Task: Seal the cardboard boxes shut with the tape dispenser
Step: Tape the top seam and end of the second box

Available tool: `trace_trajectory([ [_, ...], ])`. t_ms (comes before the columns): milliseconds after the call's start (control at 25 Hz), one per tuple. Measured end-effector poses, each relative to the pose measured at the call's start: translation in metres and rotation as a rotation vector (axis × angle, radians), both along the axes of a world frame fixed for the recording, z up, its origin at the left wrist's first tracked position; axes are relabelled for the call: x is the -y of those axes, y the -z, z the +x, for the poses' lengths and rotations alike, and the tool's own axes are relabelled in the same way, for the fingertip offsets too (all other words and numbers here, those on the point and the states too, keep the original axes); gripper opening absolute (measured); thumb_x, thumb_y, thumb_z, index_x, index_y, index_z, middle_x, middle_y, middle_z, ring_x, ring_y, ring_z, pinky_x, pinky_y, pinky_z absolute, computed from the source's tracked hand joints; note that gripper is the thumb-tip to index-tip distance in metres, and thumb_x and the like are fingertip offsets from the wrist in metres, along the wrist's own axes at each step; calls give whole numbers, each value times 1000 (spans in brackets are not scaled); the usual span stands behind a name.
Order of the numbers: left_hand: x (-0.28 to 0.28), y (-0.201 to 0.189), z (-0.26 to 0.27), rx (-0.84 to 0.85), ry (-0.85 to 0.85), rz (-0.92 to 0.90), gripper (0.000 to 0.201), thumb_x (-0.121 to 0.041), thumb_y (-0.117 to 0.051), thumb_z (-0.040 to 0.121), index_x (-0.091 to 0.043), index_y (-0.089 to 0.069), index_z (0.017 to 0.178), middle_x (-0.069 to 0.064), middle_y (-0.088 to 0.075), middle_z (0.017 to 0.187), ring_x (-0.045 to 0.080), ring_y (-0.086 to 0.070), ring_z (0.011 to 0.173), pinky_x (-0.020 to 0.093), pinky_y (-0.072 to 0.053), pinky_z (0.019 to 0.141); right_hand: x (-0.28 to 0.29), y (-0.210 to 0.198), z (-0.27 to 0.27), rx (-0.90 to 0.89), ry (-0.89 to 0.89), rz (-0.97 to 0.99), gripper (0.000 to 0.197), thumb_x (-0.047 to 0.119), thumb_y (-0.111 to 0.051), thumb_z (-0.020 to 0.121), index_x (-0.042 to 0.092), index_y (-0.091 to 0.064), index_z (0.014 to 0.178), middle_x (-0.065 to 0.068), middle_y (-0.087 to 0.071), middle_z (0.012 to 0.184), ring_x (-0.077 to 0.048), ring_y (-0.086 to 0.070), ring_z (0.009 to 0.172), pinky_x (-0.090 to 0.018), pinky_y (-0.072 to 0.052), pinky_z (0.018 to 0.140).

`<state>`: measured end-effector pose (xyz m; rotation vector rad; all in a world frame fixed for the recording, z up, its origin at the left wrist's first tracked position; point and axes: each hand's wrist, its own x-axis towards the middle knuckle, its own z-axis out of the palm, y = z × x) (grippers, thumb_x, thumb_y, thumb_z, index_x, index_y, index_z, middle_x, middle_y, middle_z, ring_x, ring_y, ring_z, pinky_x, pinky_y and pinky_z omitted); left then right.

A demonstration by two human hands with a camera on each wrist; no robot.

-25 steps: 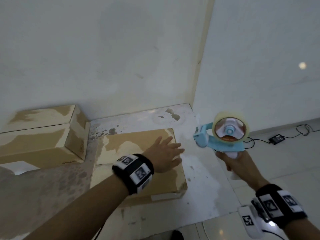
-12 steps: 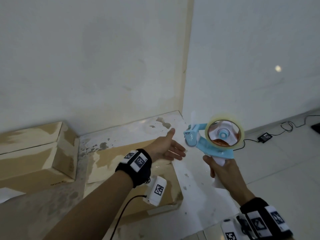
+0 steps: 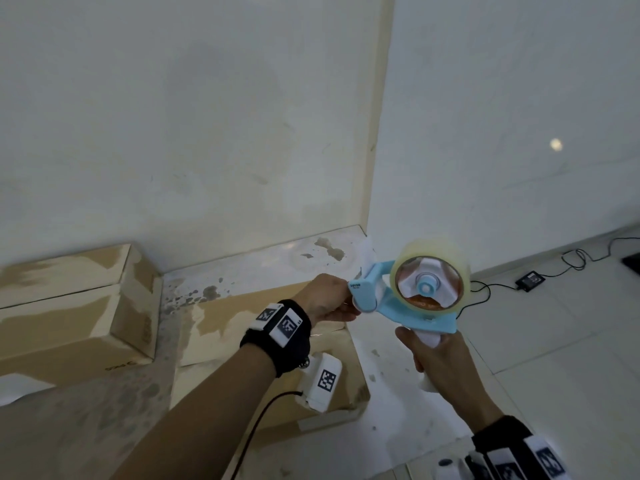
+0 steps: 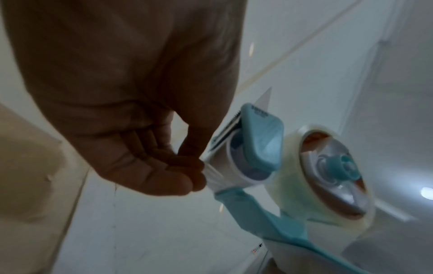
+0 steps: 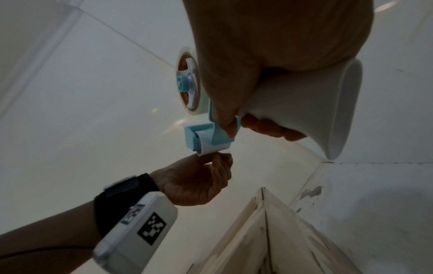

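Observation:
My right hand (image 3: 433, 355) grips the white handle of a blue and white tape dispenser (image 3: 412, 296), which carries a roll of clear tape (image 3: 450, 251) and is held in the air. At the dispenser's front roller my left hand (image 3: 341, 303) pinches the loose tape end between thumb and fingertips (image 4: 194, 178). The right wrist view shows the same pinch under the roller (image 5: 206, 142). A flat cardboard box (image 3: 242, 323) lies on the ledge below my left wrist. A second cardboard box (image 3: 69, 306) sits further left against the wall.
The boxes rest on a stained white ledge (image 3: 263, 268) in a wall corner. On the right the tiled floor drops away, with a black adapter (image 3: 530, 280) and cables on it. A white sheet (image 3: 20, 389) lies at the far left.
My left hand has lifted off the near box, moved right to the dispenser's front and taken the tape end. The dispenser has come slightly closer to it.

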<state>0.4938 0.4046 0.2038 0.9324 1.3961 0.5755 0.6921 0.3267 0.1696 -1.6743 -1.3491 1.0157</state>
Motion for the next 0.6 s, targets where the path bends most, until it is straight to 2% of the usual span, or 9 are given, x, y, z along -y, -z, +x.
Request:
trace_trajectory([
  [80, -6, -1, 0, -130, 68, 44, 16, -8, -53, 90, -1, -68, 89, 8, -65, 70, 11, -61, 56, 18, -54, 52, 4, 2, -1, 1, 11, -29, 37, 25, -68, 84, 9, -51, 56, -3, -51, 41, -10, -47, 38, -23, -43, 50],
  [240, -25, -2, 6, -326, 180, 109, 25, -4, -52, 89, -6, -60, 65, 7, -58, 60, 12, -53, 50, 15, -50, 45, 15, 4, -3, -29, -8, -14, 47, 31, -67, 86, -6, -57, 59, -20, -59, 47, -16, -54, 40, -25, -45, 54],
  [360, -44, 0, 5, -367, 209, 120, 34, -9, -58, 88, -9, -54, 55, 6, -54, 55, 13, -50, 47, 20, -49, 51, 13, 6, -6, -64, 13, -28, 53, 36, -63, 88, -8, -57, 60, -21, -61, 50, -21, -58, 43, -25, -46, 56],
  [480, -66, 4, -5, -375, 223, 106, 28, -12, -62, 89, -8, -57, 61, 6, -56, 58, 13, -54, 51, 22, -53, 55, 5, 6, -21, -127, -1, -89, 48, 39, -56, 92, 2, -58, 61, -15, -62, 50, -18, -59, 45, -36, -51, 62],
  [600, -87, 7, -12, -460, 246, 112, 13, -6, -57, 90, -4, -59, 78, 8, -59, 63, 12, -57, 48, 17, -52, 43, -5, 12, -44, -232, 11, -160, 42, 41, -55, 92, 9, -58, 64, -9, -63, 50, -22, -63, 48, -42, -55, 63],
])
